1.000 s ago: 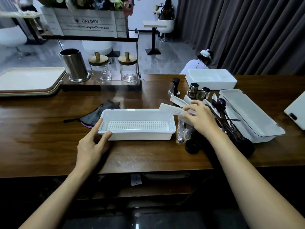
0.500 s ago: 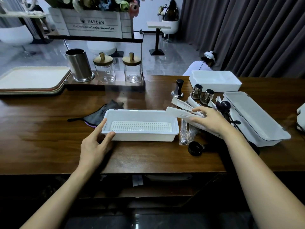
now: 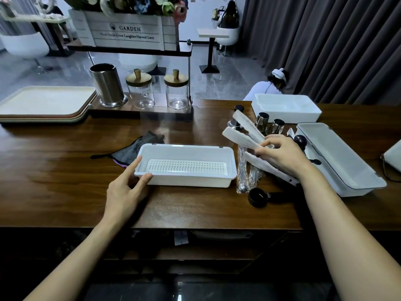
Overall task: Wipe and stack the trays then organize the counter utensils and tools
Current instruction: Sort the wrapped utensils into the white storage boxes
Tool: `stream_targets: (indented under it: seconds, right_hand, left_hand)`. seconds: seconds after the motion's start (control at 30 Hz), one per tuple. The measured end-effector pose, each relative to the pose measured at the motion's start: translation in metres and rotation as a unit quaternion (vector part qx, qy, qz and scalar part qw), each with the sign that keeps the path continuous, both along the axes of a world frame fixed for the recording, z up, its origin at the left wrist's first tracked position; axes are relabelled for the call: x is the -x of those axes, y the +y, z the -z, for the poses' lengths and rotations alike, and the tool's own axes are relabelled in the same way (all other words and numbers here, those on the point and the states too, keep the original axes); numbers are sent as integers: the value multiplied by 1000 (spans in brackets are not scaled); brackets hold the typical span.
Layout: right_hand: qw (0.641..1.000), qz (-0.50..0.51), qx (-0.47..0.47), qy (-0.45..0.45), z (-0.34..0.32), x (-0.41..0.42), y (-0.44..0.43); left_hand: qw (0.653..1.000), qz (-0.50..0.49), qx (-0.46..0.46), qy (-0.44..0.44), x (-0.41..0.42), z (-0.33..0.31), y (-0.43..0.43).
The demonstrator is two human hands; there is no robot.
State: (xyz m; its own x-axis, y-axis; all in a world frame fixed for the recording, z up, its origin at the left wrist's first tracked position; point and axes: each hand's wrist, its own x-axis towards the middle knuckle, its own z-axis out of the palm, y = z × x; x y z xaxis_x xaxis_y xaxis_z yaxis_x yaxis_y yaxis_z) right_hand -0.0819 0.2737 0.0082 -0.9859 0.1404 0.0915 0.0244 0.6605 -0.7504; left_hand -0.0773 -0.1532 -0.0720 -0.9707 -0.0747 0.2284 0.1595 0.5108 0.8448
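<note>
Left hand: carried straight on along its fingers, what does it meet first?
The basket. The left hand points up and right at its left end; the thumb seems to touch the near corner, though depth is unclear.

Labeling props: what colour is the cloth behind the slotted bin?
Dark grey cloth, purple edge showing near the bin; head view.

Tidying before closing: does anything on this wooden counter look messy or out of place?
Yes. A dark grey cloth lies crumpled behind the white slotted plastic bin. Right of it, clear-wrapped spoons and a black scoop lie jumbled where the right hand grips white flat utensils. Nothing spilled.
</note>
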Motion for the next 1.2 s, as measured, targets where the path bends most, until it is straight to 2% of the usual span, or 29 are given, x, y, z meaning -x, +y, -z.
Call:
stream_targets:
  seconds: [0.4, 0.6, 0.77, 1.0, 1.1, 1.2]
  right_hand:
    - [991, 90, 70, 71, 4, 9, 1]
    - [965, 135, 184, 130, -8, 18, -8]
    - [952, 147, 218, 159, -15, 28, -13]
    - [952, 163, 179, 189, -32, 31, -4]
    - [982, 123, 76, 124, -39, 31, -2]
    - [985, 123, -24, 117, -37, 29, 2]
  left_hand:
    - [1000, 1, -5, 0, -1, -2, 0]
    - [1000, -8, 6, -7, -4, -6, 2]
    - [1000, -8, 2, -5, -4, -6, 2]
    - [1000, -2, 0, -2, -3, -4, 0]
    - [1000, -1, 2, -4, -2, -4, 1]
    - [1000, 0, 0, -1, -3, -4, 1]
